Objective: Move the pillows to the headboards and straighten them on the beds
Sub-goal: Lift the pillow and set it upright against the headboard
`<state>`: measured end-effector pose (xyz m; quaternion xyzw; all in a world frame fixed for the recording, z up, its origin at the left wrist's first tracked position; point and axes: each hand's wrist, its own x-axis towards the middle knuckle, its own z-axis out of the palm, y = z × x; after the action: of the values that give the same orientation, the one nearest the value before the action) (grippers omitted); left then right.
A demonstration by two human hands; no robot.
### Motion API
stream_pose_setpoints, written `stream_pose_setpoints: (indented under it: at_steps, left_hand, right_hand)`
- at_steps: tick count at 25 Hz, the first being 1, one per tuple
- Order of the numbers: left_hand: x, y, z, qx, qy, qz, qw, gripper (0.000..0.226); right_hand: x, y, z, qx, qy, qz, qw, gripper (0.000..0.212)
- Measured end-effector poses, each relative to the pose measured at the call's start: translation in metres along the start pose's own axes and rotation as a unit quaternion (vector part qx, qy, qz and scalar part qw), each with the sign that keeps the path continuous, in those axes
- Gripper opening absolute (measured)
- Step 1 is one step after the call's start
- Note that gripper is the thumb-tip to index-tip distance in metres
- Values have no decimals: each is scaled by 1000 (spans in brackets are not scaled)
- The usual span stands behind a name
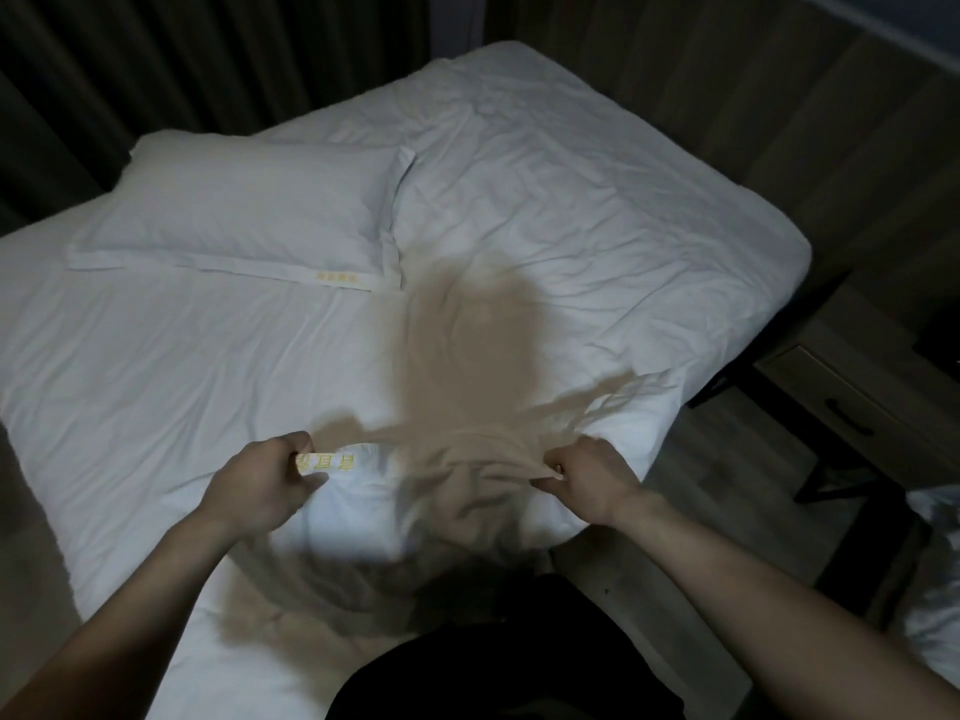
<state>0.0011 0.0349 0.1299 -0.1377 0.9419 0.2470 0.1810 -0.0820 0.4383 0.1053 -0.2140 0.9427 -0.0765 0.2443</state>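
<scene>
A white pillow (249, 215) lies flat at the far left of the white bed (571, 200), its flanged edge with yellow lettering facing me. A second white pillow (363, 511) is at the near edge of the bed, partly in my shadow. My left hand (260, 485) pinches its flange by the yellow lettering. My right hand (592, 480) grips the same flange further right, and the fabric bunches between the fingers. Both hands are closed on the cloth. The lower part of this pillow is hidden by shadow and my dark clothing.
Dark curtains (156, 59) hang behind the bed on the left. A wood-panelled wall (779, 122) runs along the right. A nightstand (852, 407) with a drawer handle stands right of the bed, and the white bedding of another bed (935, 589) shows at the right edge.
</scene>
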Motion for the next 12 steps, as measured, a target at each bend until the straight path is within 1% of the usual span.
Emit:
stream_pose_setpoints:
  at_steps: [2,4,6,9,10,12]
  left_hand:
    - [-1,11,-4,-22,34,23,999,25]
    - [1,31,-12,-47,59,35,996,26]
    - [8,59,-22,-62,95,47,992,26]
    - [21,113,-36,-84,153,70,982,24]
    - [27,132,-40,-89,167,78,979,25]
    - [39,176,-47,-89,182,99,974,26]
  right_hand:
    - [-1,10,-5,-3,36,-29,999,48]
    - [-2,30,-11,-5,94,-56,994,41]
    - [-1,52,-19,27,140,-65,988,40]
    - [-6,83,-40,80,172,-65,980,43]
    - [-10,95,-48,95,180,-61,977,45]
    - [-22,122,-64,160,187,-41,968,45]
